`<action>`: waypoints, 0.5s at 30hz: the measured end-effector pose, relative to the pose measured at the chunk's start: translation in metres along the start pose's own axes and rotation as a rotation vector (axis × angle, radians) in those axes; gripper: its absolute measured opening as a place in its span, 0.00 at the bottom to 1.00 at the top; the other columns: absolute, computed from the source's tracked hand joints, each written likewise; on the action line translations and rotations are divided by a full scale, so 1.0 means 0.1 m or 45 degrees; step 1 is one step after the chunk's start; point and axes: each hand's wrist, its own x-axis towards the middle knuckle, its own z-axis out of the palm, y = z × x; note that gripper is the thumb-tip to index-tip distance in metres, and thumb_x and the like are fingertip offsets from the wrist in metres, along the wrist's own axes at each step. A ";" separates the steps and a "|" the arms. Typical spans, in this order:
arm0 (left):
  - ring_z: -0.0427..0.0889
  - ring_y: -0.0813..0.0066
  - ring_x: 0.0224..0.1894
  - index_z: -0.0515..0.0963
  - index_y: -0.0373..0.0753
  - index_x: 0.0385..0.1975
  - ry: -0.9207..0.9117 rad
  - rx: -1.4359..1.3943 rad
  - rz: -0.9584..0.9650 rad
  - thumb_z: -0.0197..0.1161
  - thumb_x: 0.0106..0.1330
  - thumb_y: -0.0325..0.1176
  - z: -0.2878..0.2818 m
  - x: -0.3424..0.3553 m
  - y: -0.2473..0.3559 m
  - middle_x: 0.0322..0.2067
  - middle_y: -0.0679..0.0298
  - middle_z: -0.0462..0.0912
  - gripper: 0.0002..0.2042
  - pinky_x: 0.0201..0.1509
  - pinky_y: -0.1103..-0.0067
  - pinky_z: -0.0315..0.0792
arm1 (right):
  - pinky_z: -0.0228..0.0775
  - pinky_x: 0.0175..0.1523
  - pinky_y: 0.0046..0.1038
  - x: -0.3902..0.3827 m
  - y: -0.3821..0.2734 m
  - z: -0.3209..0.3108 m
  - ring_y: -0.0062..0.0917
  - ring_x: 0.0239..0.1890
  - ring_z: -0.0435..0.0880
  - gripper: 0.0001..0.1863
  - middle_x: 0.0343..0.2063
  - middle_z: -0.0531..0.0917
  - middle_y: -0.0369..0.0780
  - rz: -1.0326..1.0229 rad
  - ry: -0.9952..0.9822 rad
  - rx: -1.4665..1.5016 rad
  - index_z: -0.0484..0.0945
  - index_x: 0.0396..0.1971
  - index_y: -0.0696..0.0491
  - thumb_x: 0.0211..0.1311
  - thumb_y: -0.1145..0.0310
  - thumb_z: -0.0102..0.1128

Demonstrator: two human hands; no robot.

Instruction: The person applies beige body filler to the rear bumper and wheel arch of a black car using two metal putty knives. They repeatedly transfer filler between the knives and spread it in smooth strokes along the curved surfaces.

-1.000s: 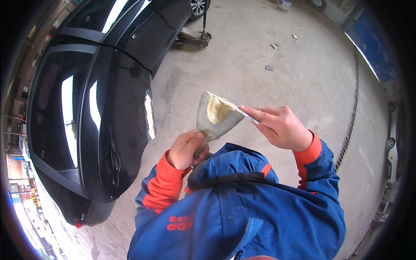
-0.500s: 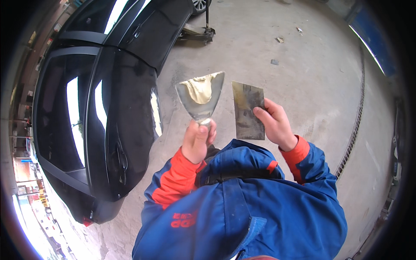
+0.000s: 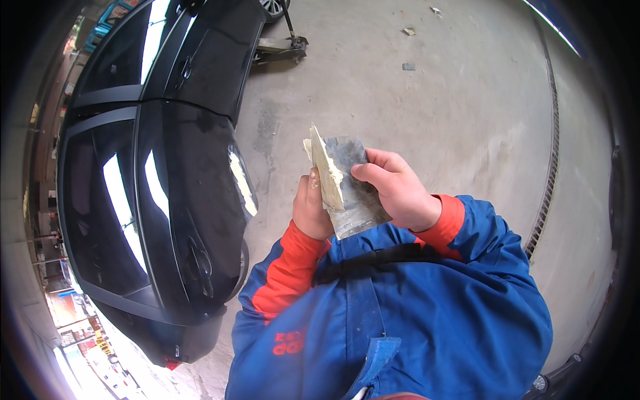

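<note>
In the head view, the left hand (image 3: 311, 212) curls round a grey, fan-shaped metal scraper (image 3: 323, 181), tilted nearly edge-on and smeared with cream paste (image 3: 333, 171). Right beside it, the right hand (image 3: 405, 193) pinches a dull grey rectangular metal sheet (image 3: 358, 203) between thumb and fingers. A glossy black car (image 3: 193, 160) stands leftward.

Black car (image 3: 157, 180) blocks left; open floor (image 3: 460, 127) right.
</note>
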 end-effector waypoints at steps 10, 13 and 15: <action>0.81 0.58 0.52 0.64 0.32 0.64 -0.116 0.325 -0.123 0.35 0.78 0.53 -0.11 -0.27 -0.05 0.54 0.50 0.78 0.30 0.55 0.70 0.77 | 0.76 0.48 0.26 -0.12 -0.17 -0.06 0.20 0.39 0.83 0.13 0.39 0.85 0.39 -0.002 -0.024 0.114 0.78 0.48 0.62 0.69 0.74 0.49; 0.82 0.52 0.47 0.60 0.33 0.68 -0.043 0.698 0.444 0.50 0.74 0.40 -0.14 -0.26 -0.01 0.50 0.48 0.78 0.26 0.50 0.69 0.77 | 0.76 0.48 0.25 -0.14 -0.24 -0.09 0.20 0.39 0.84 0.13 0.39 0.85 0.39 -0.027 -0.074 0.170 0.78 0.48 0.62 0.68 0.74 0.49; 0.81 0.49 0.42 0.57 0.34 0.70 -0.029 0.824 0.597 0.59 0.67 0.28 -0.20 -0.25 0.01 0.47 0.47 0.78 0.31 0.45 0.67 0.78 | 0.76 0.48 0.25 -0.14 -0.28 -0.11 0.20 0.40 0.84 0.13 0.39 0.85 0.39 -0.005 -0.083 0.157 0.78 0.48 0.62 0.68 0.74 0.50</action>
